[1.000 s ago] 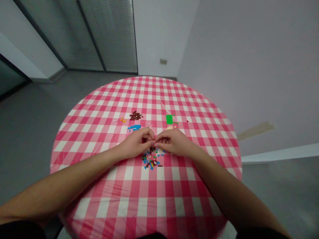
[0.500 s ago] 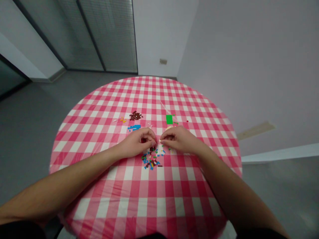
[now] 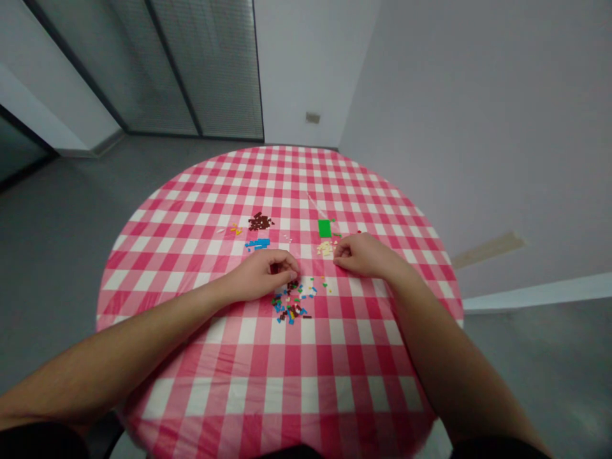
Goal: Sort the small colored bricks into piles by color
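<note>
A loose mixed heap of tiny coloured plastic bricks (image 3: 291, 305) lies on the checked cloth just below my left hand (image 3: 265, 275). That hand's curled fingertips rest at the heap's upper edge, and whether they pinch a piece is hidden. My right hand (image 3: 361, 255) lies farther right, fingers loosely curled, right next to a small pile of cream bricks (image 3: 326, 248). Above that pile is a flat green plate (image 3: 324, 228). Sorted groups lie to the left: dark brown bricks (image 3: 261, 222), blue bricks (image 3: 257, 244) and a few yellow bricks (image 3: 235, 229).
The bricks lie on a round table with a pink-and-white checked cloth (image 3: 282, 172). A few single bricks are scattered around the groups. The table's edge curves around them, with a grey floor (image 3: 143, 172) beyond, a wall at right and blinded glass panels behind.
My hands were fingertip to fingertip above the heap, then parted. My right hand has moved right towards the cream pile. My left hand has barely moved.
</note>
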{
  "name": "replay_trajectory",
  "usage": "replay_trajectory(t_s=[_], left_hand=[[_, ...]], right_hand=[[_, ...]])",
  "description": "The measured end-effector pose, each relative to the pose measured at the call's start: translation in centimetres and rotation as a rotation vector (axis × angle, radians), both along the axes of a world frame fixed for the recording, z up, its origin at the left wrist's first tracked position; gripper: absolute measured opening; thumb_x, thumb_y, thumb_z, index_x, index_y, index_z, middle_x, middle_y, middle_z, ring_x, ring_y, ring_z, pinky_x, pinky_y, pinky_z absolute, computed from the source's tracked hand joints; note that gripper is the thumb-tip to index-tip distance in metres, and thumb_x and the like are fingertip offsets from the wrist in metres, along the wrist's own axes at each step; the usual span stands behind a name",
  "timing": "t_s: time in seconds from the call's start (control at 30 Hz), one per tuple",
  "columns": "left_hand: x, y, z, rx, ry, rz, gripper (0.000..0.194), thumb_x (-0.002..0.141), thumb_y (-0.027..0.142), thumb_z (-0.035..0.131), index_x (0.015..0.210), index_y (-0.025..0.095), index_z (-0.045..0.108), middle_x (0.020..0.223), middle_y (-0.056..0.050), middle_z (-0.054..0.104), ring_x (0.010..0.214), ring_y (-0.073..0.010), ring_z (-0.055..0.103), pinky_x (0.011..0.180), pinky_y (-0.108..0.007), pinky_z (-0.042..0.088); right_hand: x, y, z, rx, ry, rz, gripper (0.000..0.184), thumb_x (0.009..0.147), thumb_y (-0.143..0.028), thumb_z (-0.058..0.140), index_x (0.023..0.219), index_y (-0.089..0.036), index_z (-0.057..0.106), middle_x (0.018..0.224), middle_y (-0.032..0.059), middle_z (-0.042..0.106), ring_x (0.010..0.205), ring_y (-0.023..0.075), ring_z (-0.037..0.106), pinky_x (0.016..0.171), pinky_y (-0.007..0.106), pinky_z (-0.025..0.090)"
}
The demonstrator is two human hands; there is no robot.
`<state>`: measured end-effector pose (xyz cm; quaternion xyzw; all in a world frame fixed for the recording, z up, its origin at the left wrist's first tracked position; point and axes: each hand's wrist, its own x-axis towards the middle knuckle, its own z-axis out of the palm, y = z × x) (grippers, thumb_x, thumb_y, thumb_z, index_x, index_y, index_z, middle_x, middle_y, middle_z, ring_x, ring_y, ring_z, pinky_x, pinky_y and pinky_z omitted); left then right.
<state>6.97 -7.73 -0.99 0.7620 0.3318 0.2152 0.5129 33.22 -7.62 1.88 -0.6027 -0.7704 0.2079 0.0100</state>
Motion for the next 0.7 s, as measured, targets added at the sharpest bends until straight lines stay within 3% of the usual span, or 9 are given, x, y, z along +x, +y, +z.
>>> replay_trajectory(t_s=[0.3,0.47,0.57,0.7], left_hand=[[-0.5,0.5,0.0,0.072,0.085,-0.059,0.014,0.086,0.021,0.060,0.090,0.016,0.072,0.081,-0.004,0.076,0.073,-0.0156,0.068,0.068,-0.026,0.051],[-0.5,0.6,0.1,0.097,0.115,-0.052,0.016,0.087,0.021,0.058,0.091,0.016,0.072,0.083,-0.004,0.076,0.075,-0.0157,0.069,0.070,-0.027,0.051],[-0.5,0.7,0.1,0.128,0.125,-0.050,0.016,0.086,0.021,0.058,0.090,0.015,0.072,0.081,-0.004,0.075,0.073,-0.0153,0.068,0.069,-0.026,0.050],[-0.6,0.8,0.0,0.145,0.117,-0.053,0.015,0.086,0.021,0.058,0.089,0.016,0.072,0.080,-0.003,0.075,0.072,-0.0153,0.067,0.067,-0.025,0.049]], right_hand=[[0.0,0.0,-0.4,0.083,0.071,-0.011,0.012,0.082,-0.019,0.065,0.072,-0.018,0.072,0.072,0.0039,0.073,0.065,0.0155,0.062,0.060,0.027,0.036],[-2.6,-1.6,0.0,-0.016,0.343,0.241,0.010,0.082,-0.016,0.067,0.084,-0.018,0.077,0.075,0.0024,0.074,0.066,0.0131,0.063,0.063,0.024,0.041],[-4.5,-2.7,-0.2,-0.106,0.375,0.398,0.015,0.082,-0.016,0.068,0.091,-0.017,0.080,0.075,0.0026,0.074,0.063,0.0118,0.060,0.061,0.023,0.040],[-5.6,-3.2,-0.6,-0.159,0.327,0.482,0.022,0.081,-0.012,0.067,0.095,-0.021,0.081,0.075,0.0006,0.073,0.058,0.0100,0.054,0.058,0.024,0.036]])
